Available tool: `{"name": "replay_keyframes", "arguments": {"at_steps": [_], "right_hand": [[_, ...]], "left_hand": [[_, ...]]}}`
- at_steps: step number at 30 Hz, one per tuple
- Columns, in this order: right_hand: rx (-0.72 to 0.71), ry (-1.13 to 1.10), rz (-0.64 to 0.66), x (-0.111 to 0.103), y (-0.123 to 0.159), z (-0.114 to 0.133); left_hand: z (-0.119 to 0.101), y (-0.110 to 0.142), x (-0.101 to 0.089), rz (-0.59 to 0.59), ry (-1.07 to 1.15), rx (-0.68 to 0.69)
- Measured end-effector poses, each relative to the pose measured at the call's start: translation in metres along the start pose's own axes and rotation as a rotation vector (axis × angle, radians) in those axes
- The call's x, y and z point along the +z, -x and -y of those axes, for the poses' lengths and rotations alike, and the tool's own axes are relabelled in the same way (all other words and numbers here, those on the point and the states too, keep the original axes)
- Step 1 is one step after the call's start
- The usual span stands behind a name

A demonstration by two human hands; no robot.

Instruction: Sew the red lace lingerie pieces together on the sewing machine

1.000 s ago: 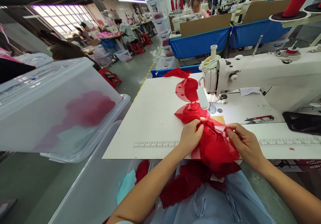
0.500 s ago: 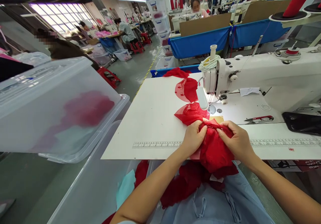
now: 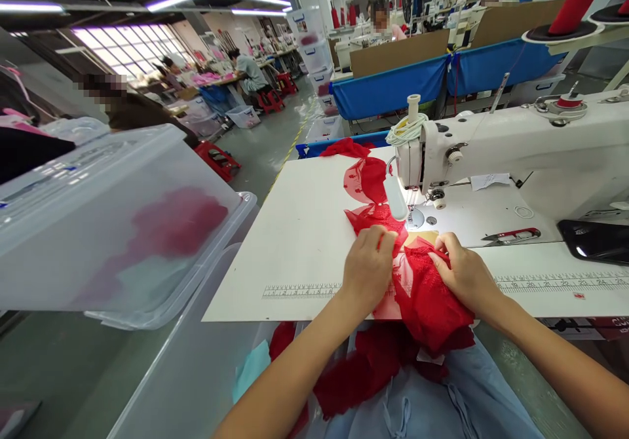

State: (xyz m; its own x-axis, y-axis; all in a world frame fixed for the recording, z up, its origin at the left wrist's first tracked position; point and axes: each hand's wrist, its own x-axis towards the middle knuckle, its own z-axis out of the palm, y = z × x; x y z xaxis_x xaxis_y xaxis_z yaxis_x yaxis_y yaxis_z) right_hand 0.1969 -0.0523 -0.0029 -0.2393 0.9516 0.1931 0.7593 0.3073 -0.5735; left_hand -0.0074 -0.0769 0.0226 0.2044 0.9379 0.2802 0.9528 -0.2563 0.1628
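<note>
My left hand (image 3: 368,265) is closed on the edge of red sheer fabric, its fingertips partly hidden behind the knuckles. With thumb and fingers my right hand (image 3: 464,272) pinches the top edge of the red lace fabric (image 3: 426,295), which hangs over the table's front edge towards my lap. More red pieces (image 3: 366,177) run in a chain from my left hand to the table's far edge. Just beyond my hands is the white sewing machine (image 3: 491,144), with a pale lamp-like piece (image 3: 396,198) beside its needle area. A yellowish patch (image 3: 420,239) lies between my hands and the needle plate.
Red-handled thread snips (image 3: 514,236) and a black phone (image 3: 597,241) lie right on the white table (image 3: 275,249), which carries a printed ruler. Translucent bins (image 3: 147,164) stand at left. Red fabric (image 3: 354,373) is on my lap. Other people sit at machines beyond.
My left hand has moved slightly left and turned knuckles-up, away from my right hand. The fabric between them has spread, and the right hand keeps its pinch.
</note>
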Motion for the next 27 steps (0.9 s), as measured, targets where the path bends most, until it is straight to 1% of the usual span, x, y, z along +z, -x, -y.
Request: {"name": "replay_keyframes", "arguments": {"at_steps": [1,2,4,5,8,10,11,13,15,16,18,20,21,22,24,26,27], "right_hand": [[0.005,0.041,0.032,-0.001,-0.001,0.002],[0.009,0.09,0.064,-0.002,-0.002,0.004],[0.009,0.202,0.119,-0.006,-0.008,0.008],[0.005,0.257,0.139,-0.007,-0.013,0.009],[0.0,0.365,0.154,-0.012,-0.031,0.007],[-0.002,0.388,0.148,-0.012,-0.043,0.004],[-0.008,0.392,0.147,-0.012,-0.047,0.002],[-0.026,0.404,0.155,-0.011,-0.051,0.0],[-0.045,0.417,0.166,-0.01,-0.052,-0.001],[-0.055,0.425,0.172,-0.01,-0.052,-0.001],[-0.071,0.442,0.177,-0.012,-0.05,-0.001],[-0.068,0.473,0.154,-0.014,-0.048,0.001],[-0.089,0.486,0.12,-0.015,-0.047,0.002],[-0.143,0.482,0.082,-0.014,-0.046,0.003],[-0.331,0.407,0.032,-0.01,-0.044,0.003],[-0.508,0.292,0.035,-0.003,-0.043,0.001],[-0.547,0.252,0.051,0.001,-0.044,-0.002]], "left_hand": [[0.001,-0.002,0.007,0.027,-0.005,0.084],[0.003,-0.005,0.014,0.071,-0.018,0.128],[0.011,-0.016,0.028,0.15,-0.08,0.125],[0.017,-0.024,0.033,0.168,-0.094,0.13],[0.036,-0.051,0.039,0.157,-0.039,0.256],[0.043,-0.065,0.037,0.131,-0.033,0.271],[0.045,-0.068,0.036,0.098,-0.028,0.281],[0.042,-0.066,0.034,0.008,-0.002,0.329],[0.035,-0.058,0.034,-0.056,0.036,0.408],[0.031,-0.053,0.035,-0.064,0.044,0.436],[0.027,-0.046,0.037,-0.036,0.024,0.452],[0.027,-0.043,0.038,-0.009,-0.014,0.46],[0.027,-0.043,0.039,0.007,-0.037,0.465],[0.028,-0.043,0.039,0.023,-0.061,0.472],[0.029,-0.044,0.037,0.054,-0.106,0.474],[0.028,-0.046,0.035,0.088,-0.153,0.447],[0.028,-0.047,0.033,0.106,-0.174,0.415]]}}
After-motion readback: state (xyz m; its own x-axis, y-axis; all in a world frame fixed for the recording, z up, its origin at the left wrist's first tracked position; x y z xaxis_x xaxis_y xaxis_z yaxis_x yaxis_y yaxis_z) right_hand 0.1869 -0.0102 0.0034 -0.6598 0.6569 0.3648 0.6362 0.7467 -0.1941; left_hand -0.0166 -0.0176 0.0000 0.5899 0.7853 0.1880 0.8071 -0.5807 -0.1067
